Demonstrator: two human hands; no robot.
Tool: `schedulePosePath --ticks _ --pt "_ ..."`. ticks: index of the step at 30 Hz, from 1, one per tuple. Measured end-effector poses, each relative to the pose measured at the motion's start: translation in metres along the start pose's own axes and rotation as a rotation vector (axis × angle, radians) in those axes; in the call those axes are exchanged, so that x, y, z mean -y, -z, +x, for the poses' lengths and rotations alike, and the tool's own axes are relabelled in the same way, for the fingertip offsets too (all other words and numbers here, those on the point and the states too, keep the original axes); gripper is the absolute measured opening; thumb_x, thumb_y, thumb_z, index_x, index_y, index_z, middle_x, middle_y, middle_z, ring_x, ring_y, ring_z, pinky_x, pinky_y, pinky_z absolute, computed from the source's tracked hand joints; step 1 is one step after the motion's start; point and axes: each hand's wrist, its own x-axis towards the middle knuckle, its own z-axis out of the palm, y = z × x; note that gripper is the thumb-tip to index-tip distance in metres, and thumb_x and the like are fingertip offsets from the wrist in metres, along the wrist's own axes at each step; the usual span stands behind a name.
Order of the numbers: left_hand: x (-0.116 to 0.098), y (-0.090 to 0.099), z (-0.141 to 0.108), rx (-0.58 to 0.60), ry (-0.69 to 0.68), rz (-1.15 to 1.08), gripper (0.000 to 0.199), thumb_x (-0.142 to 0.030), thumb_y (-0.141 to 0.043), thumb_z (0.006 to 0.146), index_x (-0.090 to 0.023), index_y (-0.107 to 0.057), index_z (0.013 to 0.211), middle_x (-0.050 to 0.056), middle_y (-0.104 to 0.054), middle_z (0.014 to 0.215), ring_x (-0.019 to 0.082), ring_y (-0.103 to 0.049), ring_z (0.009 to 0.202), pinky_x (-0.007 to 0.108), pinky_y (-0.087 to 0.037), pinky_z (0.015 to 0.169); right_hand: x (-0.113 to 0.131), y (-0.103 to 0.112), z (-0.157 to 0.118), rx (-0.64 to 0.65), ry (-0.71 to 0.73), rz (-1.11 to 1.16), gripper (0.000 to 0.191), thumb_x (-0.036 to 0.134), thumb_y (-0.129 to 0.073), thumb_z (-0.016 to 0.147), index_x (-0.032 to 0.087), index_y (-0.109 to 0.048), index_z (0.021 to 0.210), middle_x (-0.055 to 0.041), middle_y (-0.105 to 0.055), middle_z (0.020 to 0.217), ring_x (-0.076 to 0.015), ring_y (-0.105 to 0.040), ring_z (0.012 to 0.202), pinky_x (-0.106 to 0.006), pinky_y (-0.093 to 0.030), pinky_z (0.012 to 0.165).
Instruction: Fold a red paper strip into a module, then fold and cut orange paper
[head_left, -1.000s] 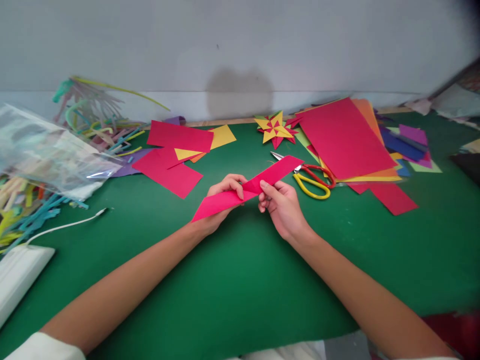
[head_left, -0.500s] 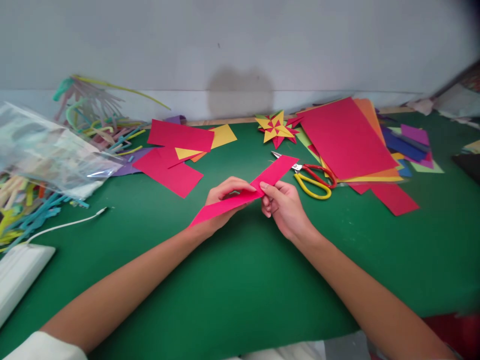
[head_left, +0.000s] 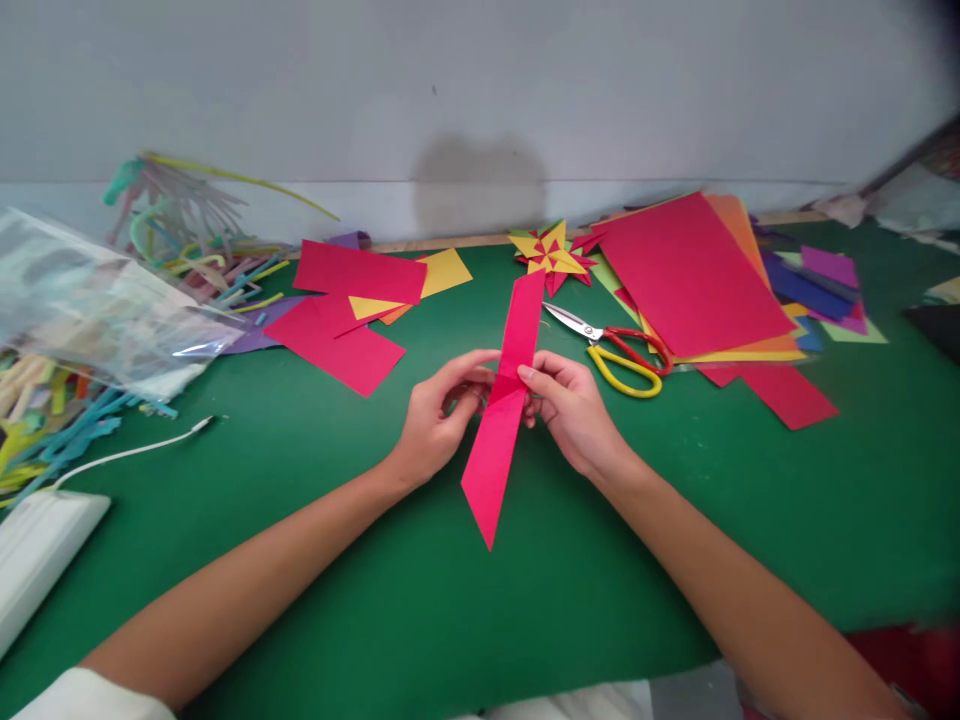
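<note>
1. A plain grey wall [head_left: 300, 100] rises behind a work table, its surface bare but for a small dark mark [head_left: 433, 91] high near the centre
2. A paler band [head_left: 375, 210] runs along the foot of the wall, set off by a thin horizontal line
3. The table's smooth green top [head_left: 480, 610] spreads across the scene, with a narrow wood-coloured strip [head_left: 409, 243] showing at its back edge
4. A soft, two-lobed shadow [head_left: 480, 185] falls on the wall at centre under muted, even light, while the upper right corner darkens
5. A slanting dark edge [head_left: 907, 150] meets the wall at far right; a dark red area [head_left: 911, 660], too dim to identify, lies beyond the table's near edge
</note>
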Motion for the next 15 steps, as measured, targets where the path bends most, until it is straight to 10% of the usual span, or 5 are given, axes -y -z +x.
schedulePosePath --ticks 6,15 --pt "0.0045 -0.001 0.0069 0.085 0.282 -0.215 0.024 -0.04 -0.065 0.1 -0.016 -0.069 0.1 0.001 -0.065 0.077 0.011 -0.059 0.064 0.022 -0.05 0.06 0.0006 0.0072 0.0036 0.022 0.061 -0.26 0.025 0.04 -0.075 0.092 0.02 -0.065 0.08 0.0044 -0.056 0.061 -0.0098 -0.049 0.051 -0.022 -0.04 0.046" --pt "0.0019 -0.0025 0.0068 -0.067 0.254 -0.076 0.024 -0.04 -0.072 0.095 -0.017 -0.066 0.089 0.0 -0.066 0.078 0.011 -0.061 0.066 0.02 -0.05 0.058 -0.0019 -0.0004 0.0035 0.127 0.018 -0.268 0.028 0.044 -0.081 0.086 0.019 -0.074 0.093 -0.0009 -0.068 0.077 -0.014 -0.06 0.065 -0.024 -0.05 0.054"
